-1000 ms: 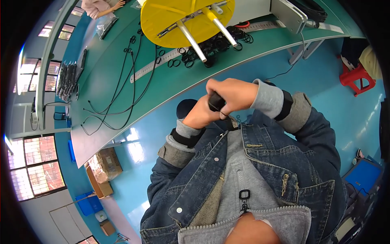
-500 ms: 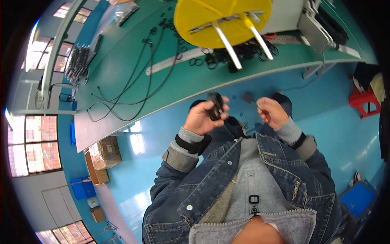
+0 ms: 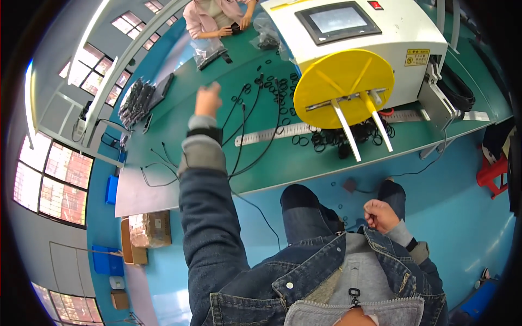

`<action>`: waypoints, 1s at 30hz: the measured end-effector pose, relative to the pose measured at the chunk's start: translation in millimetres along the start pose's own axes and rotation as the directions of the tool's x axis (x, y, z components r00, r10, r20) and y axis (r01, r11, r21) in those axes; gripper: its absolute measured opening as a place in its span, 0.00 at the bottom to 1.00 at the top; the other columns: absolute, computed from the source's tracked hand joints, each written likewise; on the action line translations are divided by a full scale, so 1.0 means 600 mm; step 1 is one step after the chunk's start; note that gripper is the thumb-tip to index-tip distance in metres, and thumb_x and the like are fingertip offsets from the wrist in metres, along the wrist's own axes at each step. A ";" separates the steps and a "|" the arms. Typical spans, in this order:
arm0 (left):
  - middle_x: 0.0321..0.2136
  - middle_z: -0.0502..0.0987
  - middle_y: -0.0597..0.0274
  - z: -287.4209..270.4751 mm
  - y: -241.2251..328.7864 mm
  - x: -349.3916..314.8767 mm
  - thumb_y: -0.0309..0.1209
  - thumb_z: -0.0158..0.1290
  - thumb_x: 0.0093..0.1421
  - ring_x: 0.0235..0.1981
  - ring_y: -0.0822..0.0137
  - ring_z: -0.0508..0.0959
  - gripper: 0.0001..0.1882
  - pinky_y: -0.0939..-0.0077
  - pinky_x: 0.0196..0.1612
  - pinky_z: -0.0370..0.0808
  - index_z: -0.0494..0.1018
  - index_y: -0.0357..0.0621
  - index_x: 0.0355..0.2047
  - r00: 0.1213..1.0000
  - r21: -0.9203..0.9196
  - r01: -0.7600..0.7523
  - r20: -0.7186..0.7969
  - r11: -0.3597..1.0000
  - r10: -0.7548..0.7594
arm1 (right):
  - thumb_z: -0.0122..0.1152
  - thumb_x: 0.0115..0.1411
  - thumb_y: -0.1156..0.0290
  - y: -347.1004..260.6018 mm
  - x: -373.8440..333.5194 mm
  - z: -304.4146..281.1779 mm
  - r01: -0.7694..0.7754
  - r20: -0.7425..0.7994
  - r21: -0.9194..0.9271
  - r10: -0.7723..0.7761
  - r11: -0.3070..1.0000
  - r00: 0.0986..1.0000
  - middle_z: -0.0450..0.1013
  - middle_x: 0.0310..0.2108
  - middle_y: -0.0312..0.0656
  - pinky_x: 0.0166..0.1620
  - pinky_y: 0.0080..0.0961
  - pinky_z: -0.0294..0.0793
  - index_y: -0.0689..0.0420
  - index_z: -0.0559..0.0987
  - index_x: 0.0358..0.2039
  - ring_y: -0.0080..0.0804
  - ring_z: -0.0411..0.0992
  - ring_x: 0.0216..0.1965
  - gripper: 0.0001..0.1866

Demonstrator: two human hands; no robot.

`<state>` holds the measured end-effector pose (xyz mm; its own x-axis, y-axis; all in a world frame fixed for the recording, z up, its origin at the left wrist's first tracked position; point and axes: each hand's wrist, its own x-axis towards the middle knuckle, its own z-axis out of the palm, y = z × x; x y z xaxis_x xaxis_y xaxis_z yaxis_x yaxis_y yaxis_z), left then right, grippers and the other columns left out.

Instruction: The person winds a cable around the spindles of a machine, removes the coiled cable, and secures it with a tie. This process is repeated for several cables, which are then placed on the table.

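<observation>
- The left hand (image 3: 207, 100) is stretched out over the table (image 3: 179, 117), left of the frame's upper centre; it is blurred, so I cannot tell whether its fingers are closed or gripping anything.
- The right hand (image 3: 381, 215) is at the lower right of centre, above the lap, fingers curled in; I cannot tell whether something is inside them.
- Black cables (image 3: 243, 108) lie on the table left of centre, just beside the left forearm, their thin ends spread toward the table's near left corner.
- A ruler (image 3: 272, 133) lies flat near the centre, under some cables.
- Black rings (image 3: 348, 141) are heaped at upper right of centre, below a yellow disc (image 3: 342, 70) with two rods (image 3: 347, 132).
- The disc is mounted on a white machine (image 3: 405, 60) with a screen (image 3: 338, 20), upper right.
- A co-worker (image 3: 194, 24) sits at the top, hands at a black object (image 3: 235, 28), near a clear bag (image 3: 206, 51).
- A bundle (image 3: 137, 100) lies at upper left.
- A red stool (image 3: 492, 173) stands at far right.
</observation>
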<state>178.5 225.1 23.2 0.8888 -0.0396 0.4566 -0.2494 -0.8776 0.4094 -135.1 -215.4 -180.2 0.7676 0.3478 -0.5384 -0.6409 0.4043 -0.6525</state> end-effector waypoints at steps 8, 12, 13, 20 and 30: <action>0.34 0.73 0.44 0.121 0.127 -0.273 0.32 0.52 0.51 0.36 0.50 0.74 0.13 0.63 0.39 0.71 0.70 0.36 0.34 0.862 0.178 -0.211 0.497 0.961 0.097 | 0.53 0.57 0.70 -0.008 0.023 -0.001 0.025 -0.007 -0.099 -0.026 0.995 1.000 0.68 0.18 0.34 0.16 0.14 0.60 0.56 0.70 0.27 0.18 0.62 0.14 0.04; 0.33 0.72 0.44 0.149 0.107 -0.288 0.29 0.48 0.51 0.37 0.46 0.73 0.10 0.58 0.38 0.71 0.67 0.36 0.33 0.927 0.325 -0.117 0.375 0.938 -0.014 | 0.53 0.57 0.69 -0.024 0.026 0.036 0.043 0.038 -0.182 -0.037 0.982 0.999 0.68 0.18 0.33 0.16 0.13 0.61 0.56 0.71 0.26 0.16 0.63 0.14 0.06; 0.31 0.71 0.44 0.156 0.095 -0.281 0.26 0.47 0.51 0.36 0.45 0.73 0.08 0.56 0.37 0.71 0.66 0.37 0.32 0.941 0.310 -0.088 0.338 0.947 -0.024 | 0.53 0.57 0.69 -0.022 0.023 0.034 0.045 0.035 -0.180 -0.040 0.983 0.999 0.68 0.18 0.33 0.16 0.13 0.61 0.56 0.71 0.26 0.16 0.63 0.14 0.06; 0.30 0.72 0.42 0.180 0.037 -0.214 0.26 0.44 0.52 0.34 0.43 0.73 0.07 0.55 0.37 0.71 0.66 0.35 0.30 0.987 0.295 0.072 0.116 0.953 -0.110 | 0.52 0.57 0.70 -0.020 -0.011 0.017 0.107 0.022 -0.160 -0.105 0.981 0.994 0.68 0.18 0.34 0.16 0.13 0.61 0.56 0.71 0.28 0.17 0.64 0.14 0.05; 0.32 0.76 0.64 0.021 0.061 -0.170 0.29 0.45 0.61 0.31 0.78 0.72 0.11 0.83 0.33 0.68 0.73 0.34 0.39 0.919 -0.639 0.013 -0.296 0.769 -0.262 | 0.52 0.57 0.71 -0.020 -0.025 0.008 0.211 0.052 -0.277 -0.205 0.937 0.977 0.70 0.20 0.35 0.18 0.13 0.64 0.58 0.71 0.31 0.17 0.65 0.16 0.05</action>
<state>83.9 191.1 -18.4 0.7679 0.3349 0.5461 -0.4255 -0.3706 0.8256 -139.1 -221.3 -161.7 0.8809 0.3012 -0.3650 -0.4363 0.2179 -0.8730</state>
